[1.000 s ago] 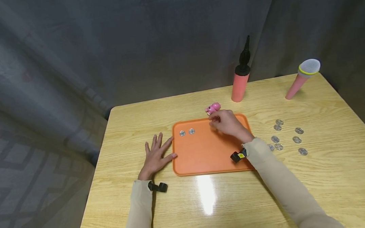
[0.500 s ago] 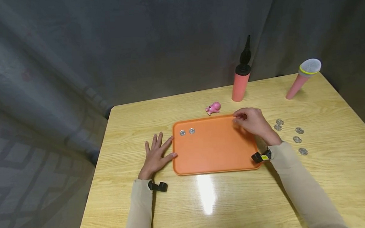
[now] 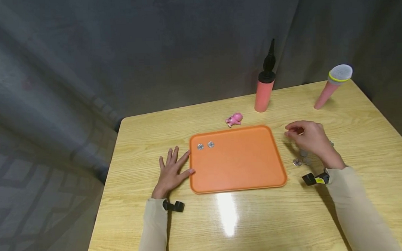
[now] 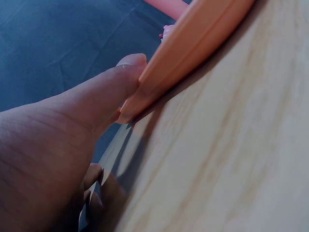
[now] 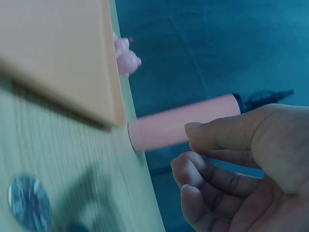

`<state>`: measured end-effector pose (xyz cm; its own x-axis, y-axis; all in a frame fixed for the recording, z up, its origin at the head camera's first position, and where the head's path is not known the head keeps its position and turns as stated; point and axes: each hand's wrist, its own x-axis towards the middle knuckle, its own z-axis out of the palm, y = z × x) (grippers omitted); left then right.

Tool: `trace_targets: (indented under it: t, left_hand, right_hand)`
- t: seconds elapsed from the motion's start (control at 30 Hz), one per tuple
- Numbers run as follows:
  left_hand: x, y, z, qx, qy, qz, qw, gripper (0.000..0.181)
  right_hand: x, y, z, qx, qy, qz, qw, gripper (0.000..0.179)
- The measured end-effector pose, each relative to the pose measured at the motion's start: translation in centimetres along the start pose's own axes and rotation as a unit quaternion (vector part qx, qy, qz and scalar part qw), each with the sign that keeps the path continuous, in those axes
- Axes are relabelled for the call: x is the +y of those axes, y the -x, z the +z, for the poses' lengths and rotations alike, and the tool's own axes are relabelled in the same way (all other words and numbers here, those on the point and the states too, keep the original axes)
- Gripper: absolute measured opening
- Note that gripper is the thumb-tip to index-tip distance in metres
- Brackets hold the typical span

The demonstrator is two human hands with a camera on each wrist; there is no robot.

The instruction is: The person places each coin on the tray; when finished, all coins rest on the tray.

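My left hand [image 3: 170, 177] lies on the table with its fingers spread, thumb and index finger touching the left rim of the orange tray [image 3: 239, 161]. In the left wrist view the thumb [image 4: 113, 82] presses against the tray's side. Two shiny silvery discs [image 3: 200, 146] sit near the tray's upper left corner. To the right of the tray my right hand [image 3: 312, 139] hovers over more silvery discs [image 3: 297, 162], hiding some. Its fingers are loosely bent, thumb apart from them, with nothing visible between. One faceted disc [image 5: 29, 203] shows below it in the right wrist view.
A pink figurine [image 3: 234, 119] lies behind the tray. Further back stand a pink pump with a black nozzle [image 3: 264, 94] and a pink toy microphone [image 3: 330, 88]. Dark curtains [image 3: 197, 47] hang behind the wooden table [image 3: 147, 131].
My right hand has moved right, from above the tray's far edge to above the discs beside it. The left hand has stayed at the tray's rim.
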<state>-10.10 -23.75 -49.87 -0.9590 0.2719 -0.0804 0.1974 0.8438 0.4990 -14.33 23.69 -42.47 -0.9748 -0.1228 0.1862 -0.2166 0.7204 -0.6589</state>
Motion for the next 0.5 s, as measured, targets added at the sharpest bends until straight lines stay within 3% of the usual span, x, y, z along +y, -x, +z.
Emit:
trace_targets:
  t: [0.17,0.5]
  left_hand:
    - [0.1,0.1,-0.1,-0.001,0.002,-0.003,1.0,0.073]
    - [0.2,0.0,0.0,0.001,0.006,-0.002,1.0,0.072]
  right_hand:
    - [1.5,1.2,-1.1,0.022,0.005,0.004,0.9997,0.017]
    - [3.7,3.4,-3.0,0.03,0.026,0.065,0.9971,0.021]
